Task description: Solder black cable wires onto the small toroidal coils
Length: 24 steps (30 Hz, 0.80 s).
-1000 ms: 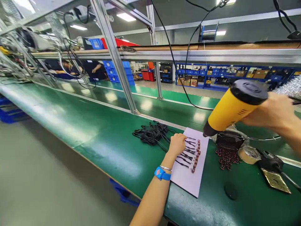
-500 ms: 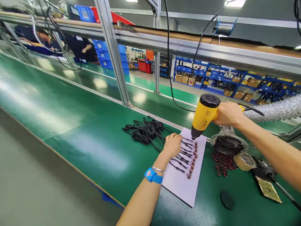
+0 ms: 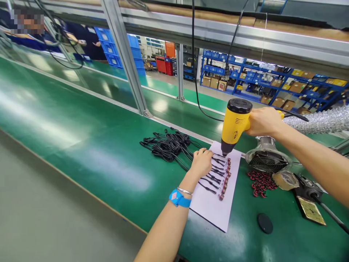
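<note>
My right hand (image 3: 264,121) grips a yellow heat gun (image 3: 234,124), its black nozzle pointing down just above the far end of a white sheet (image 3: 211,206). On the sheet lies a row of several thin black wires with reddish-brown tips (image 3: 223,177). My left hand (image 3: 202,163), with a blue wristband, rests with curled fingers on the wires at the sheet's left edge. A bundle of black cables (image 3: 168,146) lies just to the left.
The green bench (image 3: 103,153) runs to the far left. Right of the sheet are a small round fan (image 3: 267,160), a pile of small red parts (image 3: 260,183), a tape roll (image 3: 285,179), a black disc (image 3: 264,222) and a tool stand (image 3: 311,211). People work behind the metal frame (image 3: 128,62).
My right hand has brought the heat gun down and left, from beside my head to upright over the wire tips. The camera has tilted downward. My left hand stays on the wires.
</note>
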### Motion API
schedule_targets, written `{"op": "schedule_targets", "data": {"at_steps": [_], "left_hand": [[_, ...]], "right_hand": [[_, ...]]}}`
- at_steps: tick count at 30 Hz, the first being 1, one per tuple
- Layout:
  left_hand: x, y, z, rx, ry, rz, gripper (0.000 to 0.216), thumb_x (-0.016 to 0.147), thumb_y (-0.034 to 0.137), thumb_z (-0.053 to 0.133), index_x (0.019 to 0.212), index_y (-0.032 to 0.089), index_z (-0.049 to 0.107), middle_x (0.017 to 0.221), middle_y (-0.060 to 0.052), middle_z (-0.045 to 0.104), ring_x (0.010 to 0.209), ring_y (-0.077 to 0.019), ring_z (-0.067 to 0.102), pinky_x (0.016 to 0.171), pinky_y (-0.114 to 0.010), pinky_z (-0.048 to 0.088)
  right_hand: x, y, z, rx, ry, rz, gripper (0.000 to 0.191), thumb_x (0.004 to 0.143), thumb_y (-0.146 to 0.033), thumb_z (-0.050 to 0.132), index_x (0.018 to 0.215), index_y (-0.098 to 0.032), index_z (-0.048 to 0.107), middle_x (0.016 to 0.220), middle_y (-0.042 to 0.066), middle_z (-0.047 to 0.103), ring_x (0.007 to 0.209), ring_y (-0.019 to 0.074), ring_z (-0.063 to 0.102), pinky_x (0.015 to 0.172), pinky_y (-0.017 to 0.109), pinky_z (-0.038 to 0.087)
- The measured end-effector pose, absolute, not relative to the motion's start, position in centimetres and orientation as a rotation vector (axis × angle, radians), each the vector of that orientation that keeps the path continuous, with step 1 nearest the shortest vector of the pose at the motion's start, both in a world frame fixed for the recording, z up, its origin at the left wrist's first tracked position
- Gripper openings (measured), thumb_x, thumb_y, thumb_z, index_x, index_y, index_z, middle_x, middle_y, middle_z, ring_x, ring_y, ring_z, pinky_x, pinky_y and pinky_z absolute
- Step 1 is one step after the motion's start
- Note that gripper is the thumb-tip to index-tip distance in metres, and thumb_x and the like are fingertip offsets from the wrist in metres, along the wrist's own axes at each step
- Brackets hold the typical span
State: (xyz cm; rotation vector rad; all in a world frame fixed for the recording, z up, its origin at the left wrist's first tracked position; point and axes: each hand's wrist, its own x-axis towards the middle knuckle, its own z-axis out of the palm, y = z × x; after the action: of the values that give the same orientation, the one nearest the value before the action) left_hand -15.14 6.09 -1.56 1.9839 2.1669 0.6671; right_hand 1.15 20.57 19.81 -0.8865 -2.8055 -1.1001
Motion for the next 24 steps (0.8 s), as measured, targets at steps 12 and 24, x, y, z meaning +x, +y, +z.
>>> {"op": "schedule_targets", "data": {"at_steps": [12, 24], "left_hand": [[-15.28, 6.09, -1.76, 1.983, 2.163, 0.701, 0.044, 0.085, 0.008, 0.042, 0.122, 0.022, 0.063, 0.133, -0.007, 0.063, 0.132, -0.0309, 0.041, 0.103, -0.051, 0.031], [-15.3, 5.97, -1.43, 1.957, 2.148, 0.714, 0.046, 0.083, 0.007, 0.043, 0.119, 0.024, 0.064, 0.131, -0.007, 0.063, 0.131, -0.0301, 0.04, 0.103, -0.05, 0.031]], "right_hand": [[0.56, 20.3, 19.9, -0.839, -2.832, -1.092, 0.035, 0.07, -0.047, 0.059, 0.089, -0.017, 0.064, 0.084, 0.008, 0.072, 0.066, 0.0245, 0.065, 0.049, 0.027, 0.022], [0.62, 20.51, 19.9, -0.875, -2.85, -1.089, 0.037, 0.069, -0.046, 0.059, 0.089, -0.015, 0.066, 0.085, 0.011, 0.072, 0.066, 0.0243, 0.064, 0.051, 0.027, 0.027]]}}
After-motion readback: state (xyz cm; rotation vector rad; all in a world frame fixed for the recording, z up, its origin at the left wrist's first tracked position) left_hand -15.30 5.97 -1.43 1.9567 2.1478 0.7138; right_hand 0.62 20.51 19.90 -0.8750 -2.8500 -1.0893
